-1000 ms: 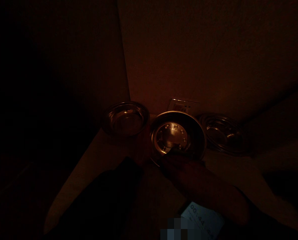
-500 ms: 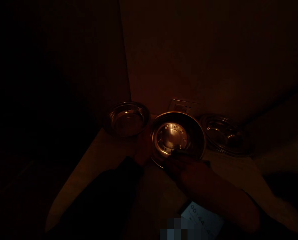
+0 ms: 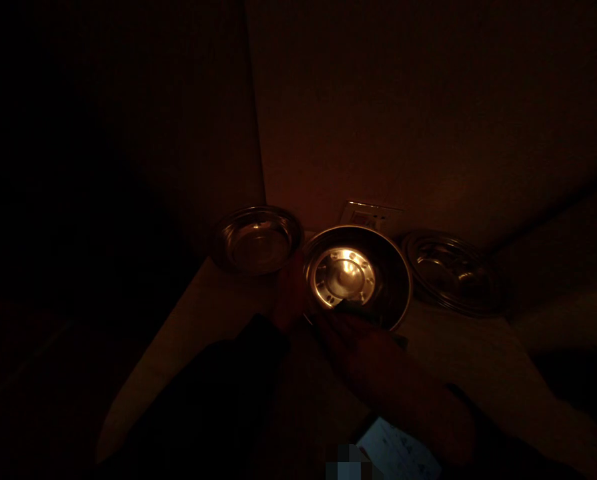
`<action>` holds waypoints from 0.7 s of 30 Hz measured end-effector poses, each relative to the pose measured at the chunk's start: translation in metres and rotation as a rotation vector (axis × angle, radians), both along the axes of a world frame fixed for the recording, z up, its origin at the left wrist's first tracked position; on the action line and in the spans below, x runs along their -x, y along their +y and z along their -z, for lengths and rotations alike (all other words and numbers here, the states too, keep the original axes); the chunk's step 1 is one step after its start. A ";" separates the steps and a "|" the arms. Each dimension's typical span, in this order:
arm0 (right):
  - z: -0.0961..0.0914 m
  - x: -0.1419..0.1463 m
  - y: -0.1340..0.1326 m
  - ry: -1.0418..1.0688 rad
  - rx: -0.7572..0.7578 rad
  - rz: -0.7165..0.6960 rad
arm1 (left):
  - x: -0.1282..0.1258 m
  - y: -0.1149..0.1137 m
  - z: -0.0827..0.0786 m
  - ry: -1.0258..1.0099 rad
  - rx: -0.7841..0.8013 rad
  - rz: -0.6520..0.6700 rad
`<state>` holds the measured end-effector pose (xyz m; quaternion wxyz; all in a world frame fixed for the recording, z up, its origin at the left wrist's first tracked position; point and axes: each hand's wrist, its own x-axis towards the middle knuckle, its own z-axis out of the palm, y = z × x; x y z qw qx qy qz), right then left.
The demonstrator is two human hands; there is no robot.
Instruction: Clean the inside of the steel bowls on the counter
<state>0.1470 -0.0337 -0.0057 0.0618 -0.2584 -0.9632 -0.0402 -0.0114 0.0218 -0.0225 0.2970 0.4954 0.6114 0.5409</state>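
Observation:
A deep metal bowl (image 3: pixel 344 277) stands in the middle of the table with its shiny bottom facing me. Against its left side rests my left hand (image 3: pixel 289 297), gripping the rim as far as the dimness shows. At the near rim, my right hand (image 3: pixel 355 343) is closed with the fingers pointing left. A dark, flat edge of something (image 3: pixel 361 310), possibly cloth or a pad, sticks out beyond those fingers into the bowl. Shadow hides most of what the right hand holds, and the left fingertips are hard to see.
A shallow metal basin (image 3: pixel 258 247) sits at the back left. Stacked metal plates or basins (image 3: pixel 453 273) lie at the right. Behind the bowl, a socket plate (image 3: pixel 371 213) is on the wall. A lit phone (image 3: pixel 398 447) lies near the front of the pale table (image 3: pixel 178 340).
My right hand and forearm have shifted left along the near rim. Light inside the bowl is brighter. The phone's screen shows different content. The left hand stays by the bowl.

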 end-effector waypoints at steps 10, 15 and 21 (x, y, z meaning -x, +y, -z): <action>0.006 -0.008 0.009 -0.021 0.001 -0.012 | 0.001 0.001 0.007 -0.364 -0.060 0.028; 0.008 -0.011 0.012 0.006 0.008 -0.018 | 0.001 0.001 0.005 -0.479 -0.003 -0.031; 0.001 -0.009 0.011 0.011 0.006 -0.012 | -0.001 0.002 0.000 -0.606 0.068 0.030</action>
